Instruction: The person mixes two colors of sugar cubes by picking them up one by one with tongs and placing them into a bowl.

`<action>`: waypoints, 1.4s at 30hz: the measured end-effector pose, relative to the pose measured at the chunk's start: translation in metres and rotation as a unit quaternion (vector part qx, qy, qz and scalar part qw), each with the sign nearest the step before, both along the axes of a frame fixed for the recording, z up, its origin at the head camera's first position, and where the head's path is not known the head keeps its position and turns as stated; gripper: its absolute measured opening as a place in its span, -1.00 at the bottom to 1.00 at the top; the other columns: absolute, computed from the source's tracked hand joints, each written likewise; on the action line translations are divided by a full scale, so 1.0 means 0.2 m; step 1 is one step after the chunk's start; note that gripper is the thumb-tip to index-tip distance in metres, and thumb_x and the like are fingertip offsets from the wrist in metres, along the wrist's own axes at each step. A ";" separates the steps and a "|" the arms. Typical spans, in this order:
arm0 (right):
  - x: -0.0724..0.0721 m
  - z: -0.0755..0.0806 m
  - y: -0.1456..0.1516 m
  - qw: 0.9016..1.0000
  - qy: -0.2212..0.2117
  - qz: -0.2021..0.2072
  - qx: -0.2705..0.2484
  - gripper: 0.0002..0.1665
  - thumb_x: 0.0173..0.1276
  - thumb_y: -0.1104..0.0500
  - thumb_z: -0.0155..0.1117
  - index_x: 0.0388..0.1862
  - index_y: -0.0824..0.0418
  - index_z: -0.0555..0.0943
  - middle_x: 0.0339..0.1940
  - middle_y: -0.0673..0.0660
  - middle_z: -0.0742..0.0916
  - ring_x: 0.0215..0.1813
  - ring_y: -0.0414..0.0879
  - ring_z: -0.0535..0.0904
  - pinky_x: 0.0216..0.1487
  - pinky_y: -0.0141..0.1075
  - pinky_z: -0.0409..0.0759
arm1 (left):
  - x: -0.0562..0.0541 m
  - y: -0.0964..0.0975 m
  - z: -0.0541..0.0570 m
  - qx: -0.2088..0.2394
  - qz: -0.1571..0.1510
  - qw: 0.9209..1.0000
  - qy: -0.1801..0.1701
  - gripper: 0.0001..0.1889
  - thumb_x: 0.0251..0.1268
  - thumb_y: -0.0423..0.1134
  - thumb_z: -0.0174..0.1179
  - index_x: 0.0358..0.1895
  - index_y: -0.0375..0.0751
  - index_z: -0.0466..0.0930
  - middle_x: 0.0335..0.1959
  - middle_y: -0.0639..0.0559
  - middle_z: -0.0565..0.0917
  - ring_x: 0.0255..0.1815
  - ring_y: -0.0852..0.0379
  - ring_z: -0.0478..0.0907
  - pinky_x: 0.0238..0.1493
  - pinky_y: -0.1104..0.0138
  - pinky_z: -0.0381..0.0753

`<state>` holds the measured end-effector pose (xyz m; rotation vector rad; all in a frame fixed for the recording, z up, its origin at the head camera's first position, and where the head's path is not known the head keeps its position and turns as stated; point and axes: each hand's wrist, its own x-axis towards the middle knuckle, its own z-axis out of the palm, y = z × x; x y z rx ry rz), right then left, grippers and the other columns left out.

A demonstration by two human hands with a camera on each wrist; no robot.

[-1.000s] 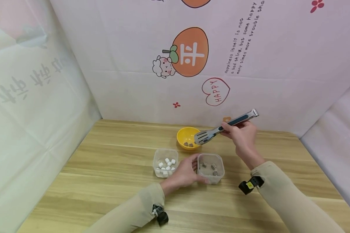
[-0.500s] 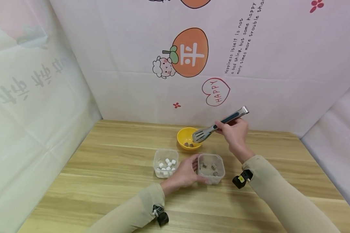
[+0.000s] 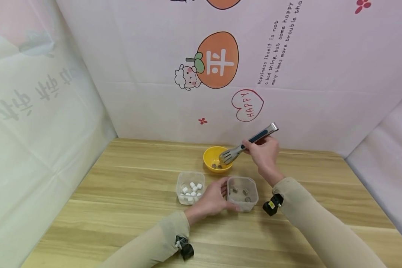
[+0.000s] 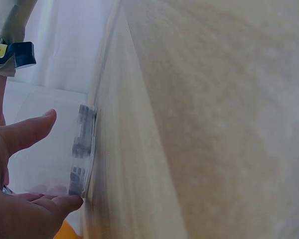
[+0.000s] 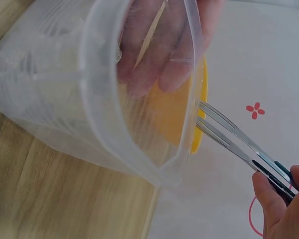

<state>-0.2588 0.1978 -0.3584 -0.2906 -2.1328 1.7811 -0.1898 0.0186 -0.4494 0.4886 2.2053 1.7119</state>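
My right hand [image 3: 264, 153] grips metal tongs [image 3: 254, 139] with dark handle inlays, fingers and thumb around the arms. The slotted tips slant down over the right side of a yellow bowl [image 3: 208, 162], where a few small brown cubes [image 3: 214, 166] lie. In the right wrist view, the tong tips [image 5: 212, 130] pass behind a container rim. My left hand [image 3: 211, 199] holds the clear plastic container [image 3: 242, 180] on the table, thumb at the near side and fingers along its left side. Several brown cubes [image 3: 245, 191] lie inside. The left wrist view shows the thumb [image 4: 30, 133] spread from the fingers.
Left of my left hand stands a second clear container [image 3: 181, 182] with several white cubes [image 3: 192, 185]. The wooden table [image 3: 127, 193] ends at a printed cloth backdrop [image 3: 154, 111], close behind the bowl. White cloth also hangs at both sides.
My right hand has moved left and slightly down with the tongs, bringing their tips further over the yellow bowl. The left hand and both containers have stayed in place.
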 end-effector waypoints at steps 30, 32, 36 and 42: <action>0.49 0.20 0.15 0.971 0.143 0.017 0.190 -0.72 0.25 0.23 0.64 -0.17 0.35 0.75 -0.37 0.06 0.79 -0.39 -0.24 0.72 -0.38 -0.51 0.63 | 0.00 0.00 0.00 -0.009 -0.002 1.000 0.008 0.05 -0.13 -0.43 0.70 0.55 -0.26 0.34 0.48 -0.14 0.50 0.49 -0.08 0.43 0.53 0.16 0.41; 0.51 0.18 0.16 0.969 0.138 0.020 0.206 -0.73 0.24 0.23 0.65 -0.17 0.34 0.76 -0.35 0.10 0.80 -0.38 -0.26 0.72 -0.39 -0.50 0.61 | 0.00 0.00 0.00 -0.008 -0.002 1.000 0.010 0.04 -0.13 -0.43 0.70 0.54 -0.23 0.35 0.46 -0.12 0.52 0.49 -0.07 0.44 0.52 0.16 0.41; 0.55 0.12 0.16 0.964 0.131 0.024 0.231 -0.74 0.22 0.20 0.67 -0.20 0.28 0.77 -0.35 0.11 0.81 -0.36 -0.29 0.72 -0.44 -0.49 0.60 | 0.00 0.00 0.00 -0.008 -0.003 1.000 0.016 0.00 -0.14 -0.43 0.70 0.50 -0.17 0.41 0.41 -0.07 0.58 0.46 -0.04 0.48 0.51 0.18 0.44; 0.57 0.03 0.13 0.960 0.120 0.040 0.249 -0.76 0.21 0.24 0.66 -0.21 0.24 0.74 -0.39 0.07 0.81 -0.35 -0.22 0.74 -0.49 -0.47 0.62 | 0.00 0.00 0.00 -0.013 -0.004 1.000 0.019 -0.04 -0.11 -0.41 0.71 0.48 -0.14 0.44 0.37 -0.03 0.61 0.43 0.00 0.50 0.48 0.21 0.47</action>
